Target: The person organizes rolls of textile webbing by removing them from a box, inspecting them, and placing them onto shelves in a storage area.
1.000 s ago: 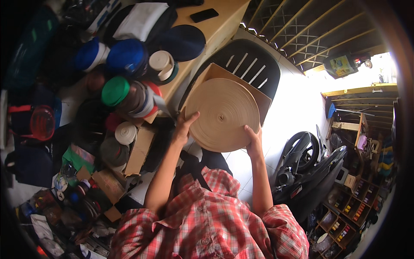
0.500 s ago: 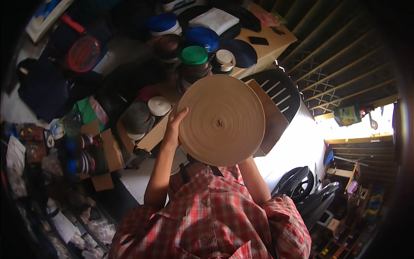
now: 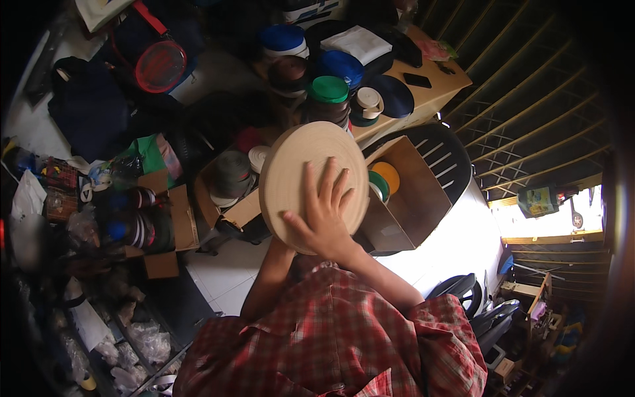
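Observation:
A large flat roll of beige webbing (image 3: 284, 172) stands tilted in front of my chest, its wound face turned towards me. My right hand (image 3: 325, 215) lies against that face, fingers spread and stretched out. Behind the roll's lower edge goes my left hand, its fingers hidden; only the wrist and forearm show. Just right of the roll is an open cardboard box (image 3: 423, 192) holding an orange roll (image 3: 385, 177) and a green-edged roll (image 3: 378, 186).
Rolls of webbing, including a green one (image 3: 329, 88) and a blue one (image 3: 340, 66), stand beyond on a table (image 3: 433, 79) with a phone (image 3: 417, 81). Boxes of rolls (image 3: 184, 221) sit at left. A motorbike (image 3: 486, 317) is at lower right.
The roll has turned and shifted left. My right hand has come from behind it onto its face, while my left hand has gone out of sight behind it. The box at right shows more.

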Available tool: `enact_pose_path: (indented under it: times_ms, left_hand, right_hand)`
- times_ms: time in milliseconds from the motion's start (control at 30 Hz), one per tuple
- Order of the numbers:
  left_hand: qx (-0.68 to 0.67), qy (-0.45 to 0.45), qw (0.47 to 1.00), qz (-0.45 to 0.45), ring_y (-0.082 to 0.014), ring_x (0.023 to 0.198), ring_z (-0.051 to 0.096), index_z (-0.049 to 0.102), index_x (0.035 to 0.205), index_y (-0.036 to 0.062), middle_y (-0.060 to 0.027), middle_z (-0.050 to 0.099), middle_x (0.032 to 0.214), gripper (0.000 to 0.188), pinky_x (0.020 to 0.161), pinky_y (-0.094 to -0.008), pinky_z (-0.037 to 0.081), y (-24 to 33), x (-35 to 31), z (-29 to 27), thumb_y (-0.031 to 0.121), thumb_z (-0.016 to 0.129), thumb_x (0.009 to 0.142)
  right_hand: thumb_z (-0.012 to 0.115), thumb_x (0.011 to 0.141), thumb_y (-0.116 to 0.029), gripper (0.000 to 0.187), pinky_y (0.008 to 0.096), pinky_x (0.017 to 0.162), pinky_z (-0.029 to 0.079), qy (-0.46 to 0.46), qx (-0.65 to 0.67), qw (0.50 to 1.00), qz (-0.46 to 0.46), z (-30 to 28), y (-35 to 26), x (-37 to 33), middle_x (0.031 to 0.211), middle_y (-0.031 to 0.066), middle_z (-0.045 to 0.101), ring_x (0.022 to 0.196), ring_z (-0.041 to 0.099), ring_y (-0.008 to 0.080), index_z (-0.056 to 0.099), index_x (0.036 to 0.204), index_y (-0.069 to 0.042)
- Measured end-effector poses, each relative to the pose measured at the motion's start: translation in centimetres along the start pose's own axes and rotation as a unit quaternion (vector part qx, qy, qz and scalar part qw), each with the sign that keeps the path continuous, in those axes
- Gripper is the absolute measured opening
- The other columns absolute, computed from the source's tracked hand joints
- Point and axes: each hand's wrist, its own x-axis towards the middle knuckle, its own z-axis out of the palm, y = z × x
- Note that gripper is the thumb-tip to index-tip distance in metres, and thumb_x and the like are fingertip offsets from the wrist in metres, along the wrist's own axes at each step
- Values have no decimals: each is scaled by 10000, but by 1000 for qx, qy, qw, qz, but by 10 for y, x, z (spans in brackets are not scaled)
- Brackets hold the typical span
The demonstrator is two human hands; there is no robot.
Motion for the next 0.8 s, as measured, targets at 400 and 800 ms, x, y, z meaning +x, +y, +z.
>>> enact_pose_path:
  times_ms: [400, 800]
  left_hand:
    - [-155, 49, 975, 149, -273, 1410, 251, 195, 1504, 115, -95, 207, 1557, 709, 1139, -479, 230, -75, -5, 0, 568, 302, 969]
    - [-99, 101, 986, 89, -290, 1390, 284, 215, 1499, 132, -96, 224, 1548, 720, 1115, -493, 275, -118, 25, 24, 597, 300, 957]
  right_hand:
    - [737, 737, -306, 618, 617, 1103, 185, -14, -25, 986, -162, -84, 83, -27, 1505, 121, 330, 1388, 241, 442, 558, 1323, -228]
    - [720, 769, -251, 402, 635, 1085, 169, 33, -25, 990, -132, -124, 167, -33, 1428, 189, 345, 1354, 250, 455, 625, 1149, -162]
